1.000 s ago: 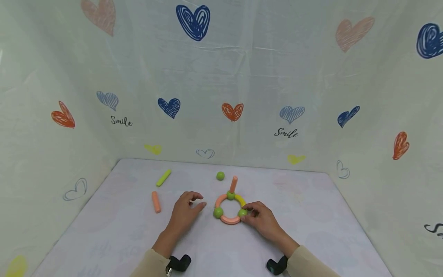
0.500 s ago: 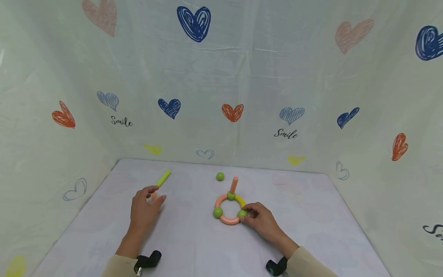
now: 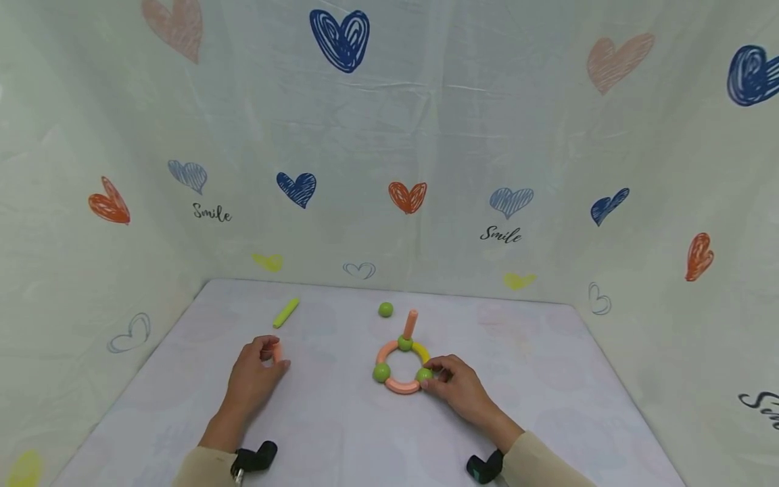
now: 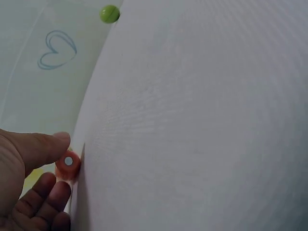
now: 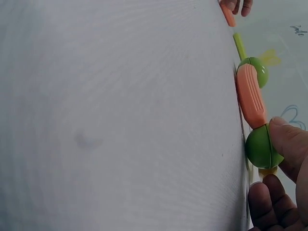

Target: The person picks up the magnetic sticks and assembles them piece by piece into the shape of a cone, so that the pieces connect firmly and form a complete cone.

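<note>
My left hand (image 3: 254,375) is at the left of the table, thumb and fingers curled round a straight orange magnetic rod (image 3: 277,352). In the left wrist view the rod's end (image 4: 68,161) shows a silver disc, with the thumb at its upper side and fingertips just below. My right hand (image 3: 464,390) pinches a green ball (image 3: 424,375) of a ring on the table. Curved orange rods (image 3: 402,387), one curved yellow rod (image 3: 421,352) and green balls make up the ring. From its far ball (image 3: 404,343) a straight orange rod (image 3: 410,325) sticks out.
A yellow-green rod (image 3: 286,313) lies beyond my left hand. One loose green ball (image 3: 385,309) sits near the back of the white table (image 3: 517,352). Curtains printed with hearts (image 3: 408,197) hang behind and at both sides.
My left hand has moved left from beside the ring to the straight orange rod, and its fingers have closed in round it. The right hand has stayed at the ring's ball.
</note>
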A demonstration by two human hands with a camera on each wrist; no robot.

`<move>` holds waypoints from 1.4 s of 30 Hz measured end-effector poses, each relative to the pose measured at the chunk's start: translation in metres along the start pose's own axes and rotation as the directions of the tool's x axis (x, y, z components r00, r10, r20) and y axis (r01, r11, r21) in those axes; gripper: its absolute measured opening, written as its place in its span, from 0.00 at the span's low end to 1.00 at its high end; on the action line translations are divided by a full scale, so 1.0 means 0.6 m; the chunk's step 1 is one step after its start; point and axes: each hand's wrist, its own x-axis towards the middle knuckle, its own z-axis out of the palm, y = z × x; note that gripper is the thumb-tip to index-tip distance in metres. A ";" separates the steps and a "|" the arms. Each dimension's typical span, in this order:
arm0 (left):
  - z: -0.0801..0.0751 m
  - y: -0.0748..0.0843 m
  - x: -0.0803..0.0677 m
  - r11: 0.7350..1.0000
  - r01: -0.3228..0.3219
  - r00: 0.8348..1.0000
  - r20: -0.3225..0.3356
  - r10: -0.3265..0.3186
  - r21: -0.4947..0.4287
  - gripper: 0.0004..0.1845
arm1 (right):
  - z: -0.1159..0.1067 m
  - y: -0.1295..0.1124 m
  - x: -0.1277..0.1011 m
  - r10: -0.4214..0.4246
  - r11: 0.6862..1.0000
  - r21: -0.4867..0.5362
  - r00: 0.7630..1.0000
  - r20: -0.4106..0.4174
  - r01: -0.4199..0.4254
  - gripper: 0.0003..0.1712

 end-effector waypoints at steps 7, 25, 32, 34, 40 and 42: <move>0.001 0.003 0.006 0.994 -0.105 0.992 0.068 0.104 0.010 0.19 | 0.000 0.002 0.001 -0.008 1.000 0.016 1.000 0.004 0.008 0.17; 0.003 -0.002 0.015 0.985 -0.162 0.984 0.091 0.156 0.063 0.19 | 0.002 0.002 0.002 0.011 1.000 0.014 1.000 -0.009 -0.011 0.16; 0.011 -0.008 0.025 0.970 -0.213 0.976 0.068 0.206 0.116 0.18 | 0.002 0.001 0.002 0.017 1.000 0.010 1.000 -0.011 -0.017 0.16; 0.012 -0.008 0.027 0.966 -0.223 0.974 0.063 0.217 0.128 0.18 | 0.002 0.001 0.002 0.020 1.000 0.010 1.000 -0.011 -0.020 0.16; 0.013 -0.006 0.030 0.968 -0.214 0.976 0.055 0.209 0.134 0.17 | 0.002 0.000 0.001 0.019 1.000 -0.005 1.000 -0.012 -0.019 0.16; 0.013 -0.004 0.029 0.972 -0.203 0.979 0.050 0.199 0.119 0.16 | 0.002 0.000 0.001 0.022 1.000 -0.008 1.000 -0.013 -0.022 0.16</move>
